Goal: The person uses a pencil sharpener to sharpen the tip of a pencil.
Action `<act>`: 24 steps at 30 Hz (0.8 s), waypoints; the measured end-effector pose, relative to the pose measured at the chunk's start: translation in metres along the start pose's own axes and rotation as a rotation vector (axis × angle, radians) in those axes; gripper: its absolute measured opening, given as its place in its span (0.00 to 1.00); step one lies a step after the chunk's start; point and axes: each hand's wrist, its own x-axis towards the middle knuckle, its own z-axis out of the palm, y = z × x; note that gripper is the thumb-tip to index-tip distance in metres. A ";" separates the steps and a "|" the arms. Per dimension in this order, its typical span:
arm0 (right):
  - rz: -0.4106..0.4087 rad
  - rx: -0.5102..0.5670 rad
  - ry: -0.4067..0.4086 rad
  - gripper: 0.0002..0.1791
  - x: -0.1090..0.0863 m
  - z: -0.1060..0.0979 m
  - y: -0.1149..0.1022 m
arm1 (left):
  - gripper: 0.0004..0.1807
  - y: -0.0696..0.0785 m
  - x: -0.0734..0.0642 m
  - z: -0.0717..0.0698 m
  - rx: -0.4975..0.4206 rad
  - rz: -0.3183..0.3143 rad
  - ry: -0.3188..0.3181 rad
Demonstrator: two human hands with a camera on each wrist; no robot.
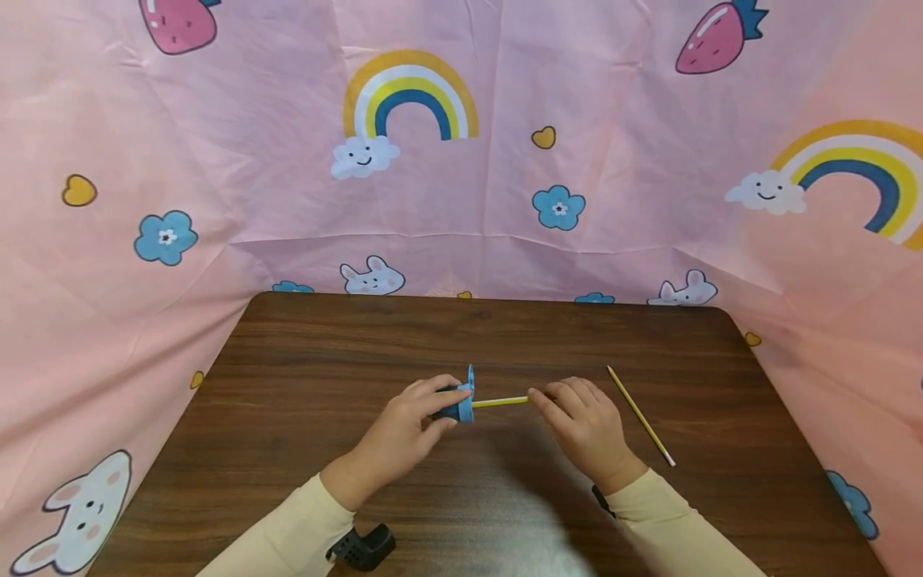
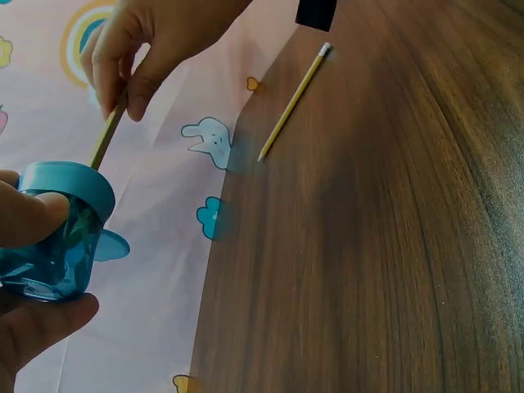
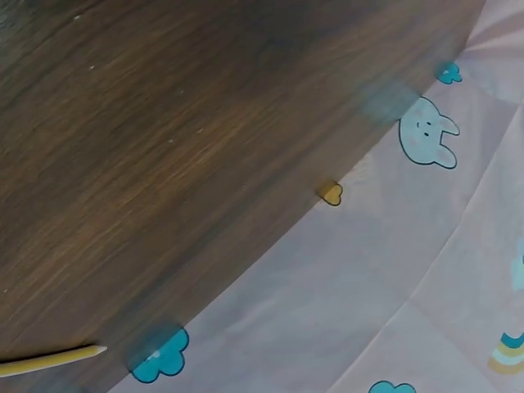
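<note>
My left hand (image 1: pixel 392 439) grips a blue pencil sharpener (image 1: pixel 465 409) with a see-through shavings container, held sideways over the table with its small lid flap (image 1: pixel 471 377) standing open. Thumb and fingers wrap the container in the left wrist view, and dark bits show inside it. A yellow pencil (image 1: pixel 501 401) has one end in the sharpener's mouth. Its other end is pinched between the thumb and fingers of my right hand (image 1: pixel 587 429). Neither hand appears in the right wrist view.
A second yellow pencil (image 1: pixel 642 417) with a white eraser end lies on the brown wooden table (image 1: pixel 324 344), right of my right hand. Its tip also shows in the right wrist view. A pink patterned cloth (image 1: pixel 497 184) hangs behind and beside the table.
</note>
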 end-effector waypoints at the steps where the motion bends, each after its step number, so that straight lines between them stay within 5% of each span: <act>1: 0.004 0.010 -0.002 0.13 0.000 0.000 0.000 | 0.25 0.000 0.000 0.000 -0.004 -0.006 -0.005; 5: 0.092 0.069 -0.092 0.15 0.000 -0.004 -0.003 | 0.25 0.000 0.000 0.001 0.044 0.038 0.021; 10: 0.291 0.174 -0.318 0.02 0.005 -0.011 -0.006 | 0.22 -0.006 0.002 0.006 0.173 0.220 0.087; 14: 0.551 0.496 -0.616 0.06 0.013 -0.020 0.001 | 0.23 -0.009 0.001 0.010 0.266 0.389 0.135; 18: 0.856 0.837 -0.895 0.03 0.019 -0.025 0.013 | 0.25 -0.010 -0.001 0.014 0.283 0.485 0.147; 21: 0.846 0.831 -0.958 0.03 0.022 -0.026 0.017 | 0.24 -0.010 -0.001 0.016 0.267 0.482 0.155; 24: 0.711 0.643 -0.927 0.03 0.026 -0.025 0.015 | 0.24 -0.011 -0.001 0.016 0.259 0.447 0.172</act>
